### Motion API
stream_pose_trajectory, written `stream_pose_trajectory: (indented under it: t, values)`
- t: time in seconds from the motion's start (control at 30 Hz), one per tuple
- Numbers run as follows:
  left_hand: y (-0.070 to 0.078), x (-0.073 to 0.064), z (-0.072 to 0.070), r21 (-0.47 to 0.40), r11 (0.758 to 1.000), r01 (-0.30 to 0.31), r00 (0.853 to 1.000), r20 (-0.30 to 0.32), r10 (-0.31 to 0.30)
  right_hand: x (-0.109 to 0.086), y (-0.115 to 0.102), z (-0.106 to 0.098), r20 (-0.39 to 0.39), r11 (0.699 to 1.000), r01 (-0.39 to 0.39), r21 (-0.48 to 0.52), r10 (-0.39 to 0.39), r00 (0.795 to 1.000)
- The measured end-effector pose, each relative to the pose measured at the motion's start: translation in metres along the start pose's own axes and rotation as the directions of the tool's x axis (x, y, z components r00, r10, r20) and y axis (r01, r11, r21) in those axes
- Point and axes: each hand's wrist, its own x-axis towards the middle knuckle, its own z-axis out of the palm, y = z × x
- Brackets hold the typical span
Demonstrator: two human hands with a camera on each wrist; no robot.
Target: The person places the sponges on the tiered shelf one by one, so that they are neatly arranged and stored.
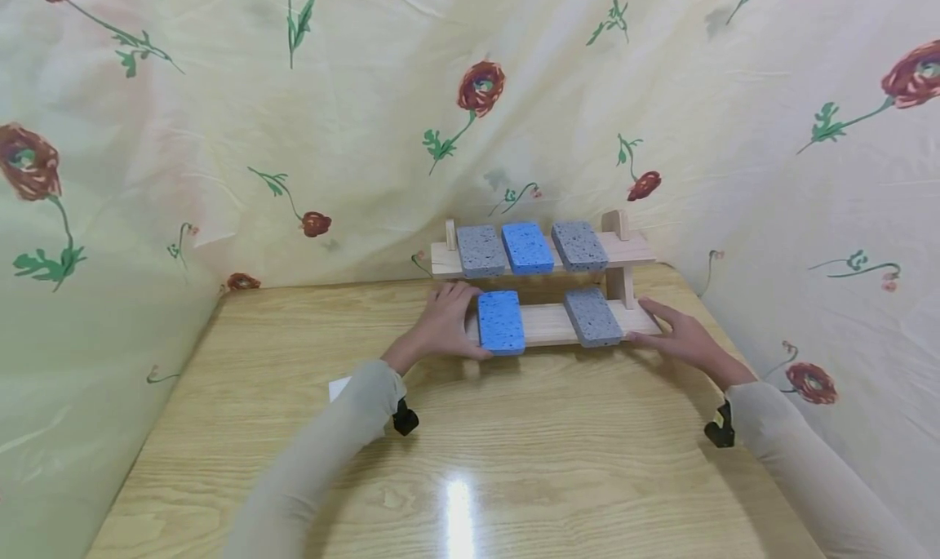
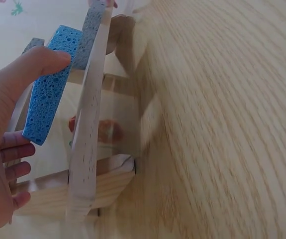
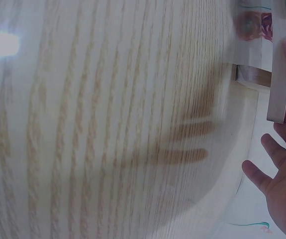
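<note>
A two-tier wooden shelf [image 1: 543, 324] stands at the back of the table in the head view. My left hand [image 1: 444, 324] holds a blue speckled sponge [image 1: 502, 324] at the left of the lower tier, thumb [image 2: 53, 59] on its front edge and fingers behind. Further right on that tier lies a grey sponge [image 1: 593, 318]. At the lower board's right end, my right hand [image 1: 683, 340] grips the wood between thumb and forefinger; its other fingers [image 3: 274, 149] spread out beyond the board end in the right wrist view.
On the upper tier, a blue sponge [image 1: 527, 247] sits between a left grey sponge [image 1: 481, 250] and a right grey sponge [image 1: 580, 246]. Flowered cloth [image 1: 367, 135] hangs behind and beside the wood-grain table [image 1: 558, 445]. A white piece [image 1: 338, 388] shows partly behind the left sleeve.
</note>
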Motion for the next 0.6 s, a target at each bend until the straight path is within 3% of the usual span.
stream_pose_trajectory:
  t: [0.6]
  values:
    - [0.006,0.014,0.011,-0.017,1.0,0.012,1.0,-0.002,-0.012,0.0,-0.002,0.0,-0.006,1.0,-0.002,-0.004,0.002,1.0]
